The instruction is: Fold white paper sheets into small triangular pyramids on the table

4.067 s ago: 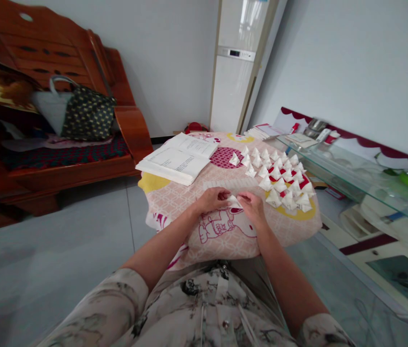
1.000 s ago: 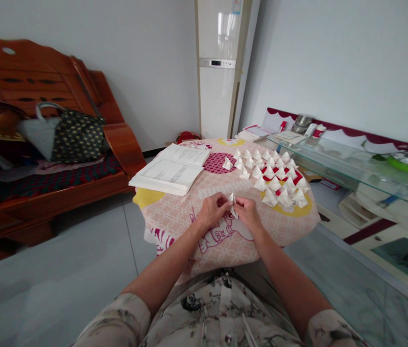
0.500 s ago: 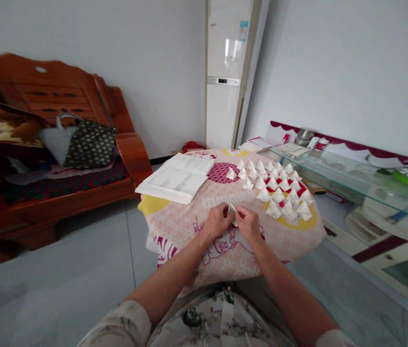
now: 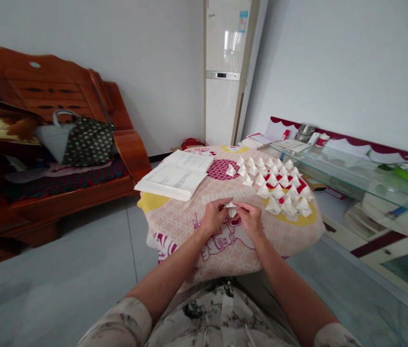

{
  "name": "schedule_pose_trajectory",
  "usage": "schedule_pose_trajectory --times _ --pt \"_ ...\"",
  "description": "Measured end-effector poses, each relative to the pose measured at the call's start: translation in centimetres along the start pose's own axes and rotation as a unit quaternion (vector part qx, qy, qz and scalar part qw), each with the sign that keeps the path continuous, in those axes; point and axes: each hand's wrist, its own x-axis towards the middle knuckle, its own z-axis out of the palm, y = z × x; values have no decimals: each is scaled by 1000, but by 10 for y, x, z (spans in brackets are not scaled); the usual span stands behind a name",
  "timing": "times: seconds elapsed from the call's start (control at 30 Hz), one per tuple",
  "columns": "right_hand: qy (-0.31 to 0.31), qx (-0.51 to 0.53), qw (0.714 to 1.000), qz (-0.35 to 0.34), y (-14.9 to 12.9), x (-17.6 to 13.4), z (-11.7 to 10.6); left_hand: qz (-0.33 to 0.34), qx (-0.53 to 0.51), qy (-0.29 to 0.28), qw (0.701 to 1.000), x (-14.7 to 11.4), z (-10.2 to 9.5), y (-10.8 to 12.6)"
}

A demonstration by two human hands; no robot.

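Between my two hands is a small piece of folded white paper (image 4: 231, 206), pinched at its sides over the near part of the table. My left hand (image 4: 215, 215) grips its left side with thumb and forefinger. On the other side my right hand (image 4: 249, 218) holds it in a like pinch. Fingers cover much of the paper, so its full shape is hidden. Several pointed folded paper pieces (image 4: 278, 192) stand in rows to the right of my hands. An open book (image 4: 175, 176) with printed pages lies to the left.
A patterned cloth (image 4: 182, 226) covers the table. Along the right runs a glass-topped cabinet (image 4: 348, 171) with cups and papers. A wooden sofa (image 4: 62, 193) with bags stands at left, and a tall white air conditioner (image 4: 221, 106) fills the back corner.
The paper between my hands has gone from an upright point to a flatter, wider shape. My fingers have moved slightly apart and now pinch its two sides. The standing pieces are unchanged.
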Motion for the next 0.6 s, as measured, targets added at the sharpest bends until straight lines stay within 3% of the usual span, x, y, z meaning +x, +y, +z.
schedule_pose_trajectory --times 0.1,0.23,0.4,0.6 --pt "27 5 999 -23 0 0 -1 -49 -119 -36 991 1 -2 0" --pt "47 -26 994 -99 -2 -1 -1 -128 -225 -45 965 1 -6 4" --pt "9 -61 985 -163 -4 -3 -2 -167 -211 -94 958 -2 -8 9" --pt "8 -56 986 -157 -2 -3 -2 -191 -212 -58 957 1 -8 5"
